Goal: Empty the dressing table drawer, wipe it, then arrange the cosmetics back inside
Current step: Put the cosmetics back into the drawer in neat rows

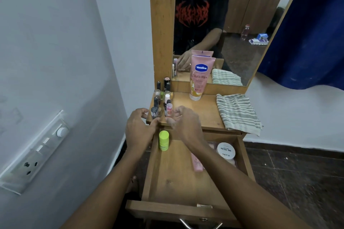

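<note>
The wooden drawer [149, 173] is pulled out. Inside lie a lime-green stick [163, 140], a pink tube [197, 163] and a white nail-polish-remover jar [226, 152]. Several small nail polish bottles [162, 96] stand at the left of the tabletop [202, 111]. My left hand [138, 128] hovers at the table's left corner, fingers loosely curled beside a dark bottle [154, 112]. My right hand [184, 122] is curled loosely next to a small pink bottle [169, 109]; neither hand visibly grips anything. A pink Vaseline tube [200, 78] stands upright against the mirror. A striped cloth [238, 113] lies at the right.
The mirror [242, 15] rises behind the tabletop. A white wall with a switchboard [37, 150] is close on the left. A blue curtain [312, 33] hangs at the right. The drawer's metal handle [201, 224] sticks out near me, over a dark tiled floor [297, 182].
</note>
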